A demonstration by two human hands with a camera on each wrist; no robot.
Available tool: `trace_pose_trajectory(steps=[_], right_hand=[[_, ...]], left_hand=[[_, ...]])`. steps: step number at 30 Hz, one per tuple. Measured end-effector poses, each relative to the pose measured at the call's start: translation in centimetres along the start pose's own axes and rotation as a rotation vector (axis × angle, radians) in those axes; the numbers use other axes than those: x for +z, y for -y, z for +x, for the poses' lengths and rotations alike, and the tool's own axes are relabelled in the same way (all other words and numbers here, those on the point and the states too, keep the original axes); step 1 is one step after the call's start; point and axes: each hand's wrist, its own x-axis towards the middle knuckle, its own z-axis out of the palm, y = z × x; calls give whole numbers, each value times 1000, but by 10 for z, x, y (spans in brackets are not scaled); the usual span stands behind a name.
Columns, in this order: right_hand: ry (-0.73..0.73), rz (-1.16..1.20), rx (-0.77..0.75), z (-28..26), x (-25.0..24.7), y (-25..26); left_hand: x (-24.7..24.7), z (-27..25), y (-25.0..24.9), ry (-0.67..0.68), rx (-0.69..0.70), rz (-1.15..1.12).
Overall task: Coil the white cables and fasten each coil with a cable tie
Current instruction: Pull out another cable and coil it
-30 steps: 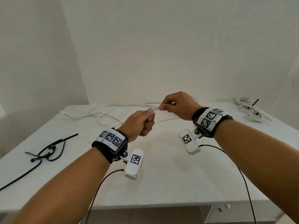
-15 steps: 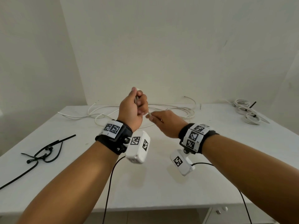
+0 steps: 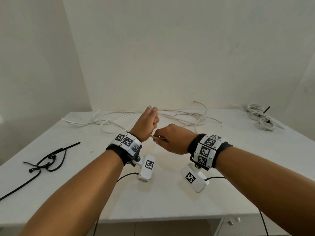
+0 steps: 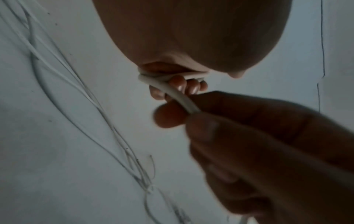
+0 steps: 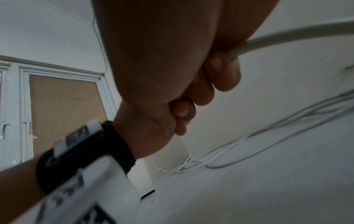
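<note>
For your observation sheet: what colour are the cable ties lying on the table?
Black. The cable ties show best in the head view, on the table's left side.

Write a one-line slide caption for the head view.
Left hand and right hand wind a white cable above the table, black cable ties waiting nearby.

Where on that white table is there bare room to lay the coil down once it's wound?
The near middle of the table is bare, between the black cable ties at left and the right edge. The back is crowded with loose white cables, and the far right corner holds tied coils.
</note>
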Motion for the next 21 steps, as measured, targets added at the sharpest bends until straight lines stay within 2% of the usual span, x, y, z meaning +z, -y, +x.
trace_pose_trajectory(steps=[2,5,10,14,16,21], right_hand=[[-12,-28,-18,-1,-9,0],[-45,-11,-26,-1,-23,-2],[-104,96,18,4,-35,-12],[-218,218,79,5,-51,-29],[-245,243,91,5,-55,-34],[-315,330,80,7,-53,-38]], left_hand=[[-1,-4,5,83,15,201],[-1,-11,11,111,47,354],[-4,-14,10,186,12,366],[-11,-21,13,272,-6,401],[-12,-25,14,283,-27,312],[-10,-27,9,306,-83,-90]])
